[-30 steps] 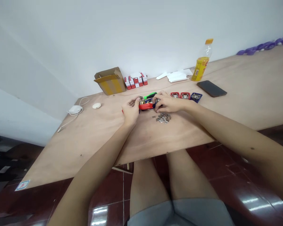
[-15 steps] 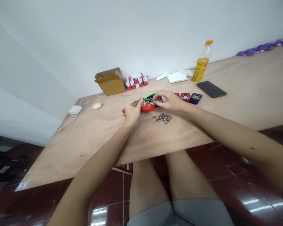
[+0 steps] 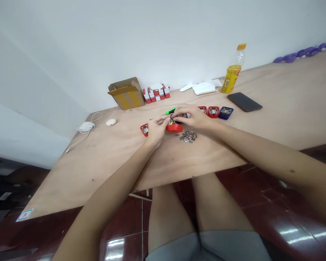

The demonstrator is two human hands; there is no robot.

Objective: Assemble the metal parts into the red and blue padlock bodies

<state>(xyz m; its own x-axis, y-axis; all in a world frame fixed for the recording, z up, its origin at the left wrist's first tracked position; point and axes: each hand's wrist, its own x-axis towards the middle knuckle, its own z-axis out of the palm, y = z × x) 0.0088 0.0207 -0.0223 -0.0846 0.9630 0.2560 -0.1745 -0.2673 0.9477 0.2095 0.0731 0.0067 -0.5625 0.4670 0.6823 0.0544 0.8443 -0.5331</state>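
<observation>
A small red plastic part with brass metal inside sits on the plywood table between my hands. My left hand pinches its left side with closed fingers. My right hand curls over its top, fingertips pressed together on a tiny piece I cannot make out. A pile of small metal clips lies just in front of my right hand. A green-handled screwdriver lies behind the hands. Another red part lies left of my left hand.
Two red parts and a blue one lie right of my hands. Beyond are a black phone, a yellow drink bottle, white papers, red boxes, a cardboard box, a white charger with cable.
Both hands and the red part have shifted a little right and nearer to me. The screwdriver and the red part at the left, earlier partly hidden, now show.
</observation>
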